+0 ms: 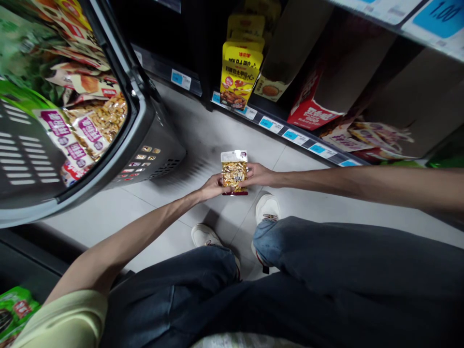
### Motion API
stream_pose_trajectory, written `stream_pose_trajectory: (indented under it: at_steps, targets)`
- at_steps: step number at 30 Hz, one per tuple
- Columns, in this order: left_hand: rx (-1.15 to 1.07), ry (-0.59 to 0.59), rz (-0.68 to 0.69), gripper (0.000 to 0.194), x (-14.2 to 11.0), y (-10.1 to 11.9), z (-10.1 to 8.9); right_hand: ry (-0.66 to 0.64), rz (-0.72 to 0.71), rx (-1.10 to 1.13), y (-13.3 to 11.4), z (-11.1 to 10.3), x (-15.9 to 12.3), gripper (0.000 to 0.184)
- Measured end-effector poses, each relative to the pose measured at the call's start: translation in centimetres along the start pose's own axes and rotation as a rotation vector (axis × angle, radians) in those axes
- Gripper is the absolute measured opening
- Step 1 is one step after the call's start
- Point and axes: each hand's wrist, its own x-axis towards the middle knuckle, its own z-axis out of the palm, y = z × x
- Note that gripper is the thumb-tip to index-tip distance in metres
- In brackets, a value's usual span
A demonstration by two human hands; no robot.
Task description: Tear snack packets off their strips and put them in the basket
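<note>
Between my two hands, low over the floor, is a small clear snack packet [235,170] filled with yellowish-brown pieces, with a pale top edge and a dark red bottom edge. My left hand [213,187] grips its left side, the thumb lying across the lower front. On the opposite edge my right hand [260,175] is closed too, thumb over the front. Some fingers of both hands are hidden behind the packet. At upper left a grey shopping basket [145,130] holds similar packets [90,130] with purple-and-white labels, among other snack bags.
Shelving runs along the upper right, its edge lined with blue-and-white price tags [271,124]. On it stand yellow snack packs [239,72], a red carton [313,113] and loose packets [377,137]. My white shoes [268,209] are on the tiled floor [159,193]. A green bag [16,309] lies at lower left.
</note>
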Motion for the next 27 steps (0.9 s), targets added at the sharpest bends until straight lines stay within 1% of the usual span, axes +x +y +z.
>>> stream_pose_trajectory:
  at_steps: [4, 9, 12, 15, 20, 24, 27]
  targets:
    - [-0.035, -0.009, 0.014, 0.059, -0.1, 0.0, 0.1, -0.091, -0.066, 0.013, 0.3, 0.1, 0.2, 0.064]
    - [-0.023, -0.018, 0.021, 0.059, -0.2, 0.0, 0.1, -0.135, -0.126, 0.032, 0.9, -0.1, 0.5, 0.065]
    - [-0.07, -0.011, 0.002, 0.059, -0.2, 0.1, 0.2, -0.122, -0.117, 0.03, 0.9, -0.2, 0.5, 0.065]
    - [-0.116, 0.029, -0.014, 0.058, -0.1, 0.2, 0.4, -0.098, -0.1, 0.025, 0.7, -0.1, 0.5, 0.066]
    - [-0.129, 0.09, -0.041, 0.051, -0.2, 0.5, 0.6, -0.081, -0.114, 0.033, 0.4, 0.0, 0.5, 0.065]
    - [-0.148, 0.092, -0.059, 0.049, -0.3, 0.9, 0.7, -0.092, -0.13, 0.043, 0.6, 0.0, 0.7, 0.065]
    - [-0.139, 0.084, -0.043, 0.051, -0.3, 1.1, 0.7, -0.075, -0.133, 0.035, 0.8, 0.0, 0.8, 0.064]
